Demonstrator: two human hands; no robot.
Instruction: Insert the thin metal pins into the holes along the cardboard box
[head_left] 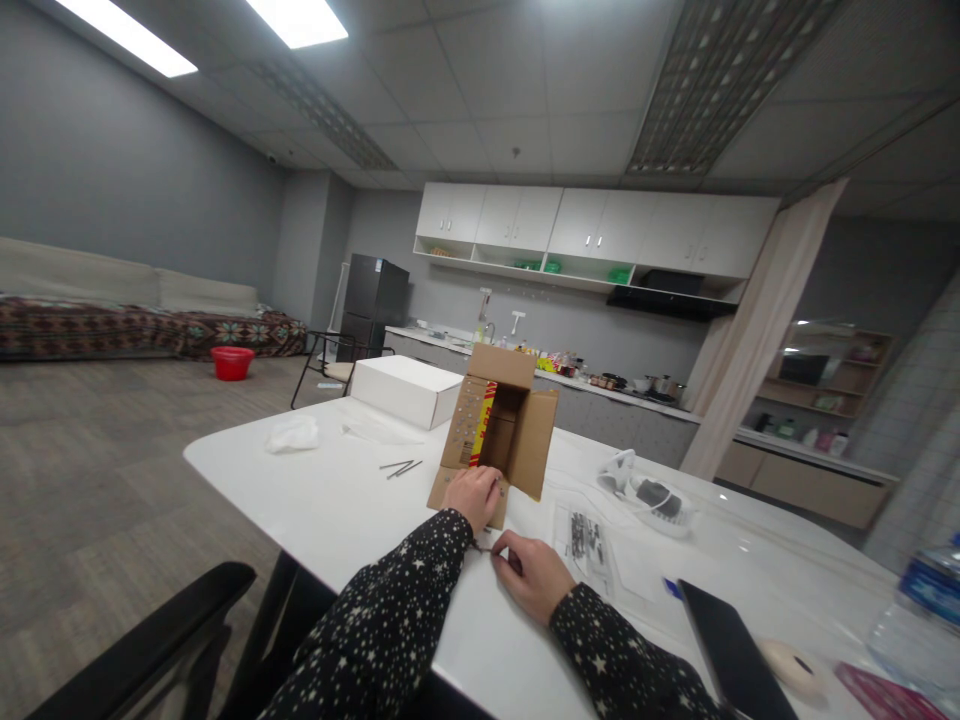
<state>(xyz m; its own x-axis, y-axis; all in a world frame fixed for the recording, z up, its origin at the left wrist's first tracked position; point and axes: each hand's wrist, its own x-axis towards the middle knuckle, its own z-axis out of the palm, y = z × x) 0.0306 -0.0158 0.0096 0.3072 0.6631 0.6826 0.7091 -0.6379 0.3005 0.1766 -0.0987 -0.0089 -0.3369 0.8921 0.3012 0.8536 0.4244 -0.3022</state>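
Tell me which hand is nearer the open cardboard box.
Left. The left hand rests on the cardboard box at its lower front flap. The right hand lies on the white table a little in front of the box, not touching it.

Matt brown cardboard box (501, 425) on glossy white table (322, 500)

Both your arms reach forward from the lower edge of view in dark star-patterned sleeves. Your left hand (471, 495) sits farther out, knuckles up, fingers curled downward. Your right hand (531, 573) lies nearer and to the right, palm down, thumb and forefinger pinched together toward your left wrist.
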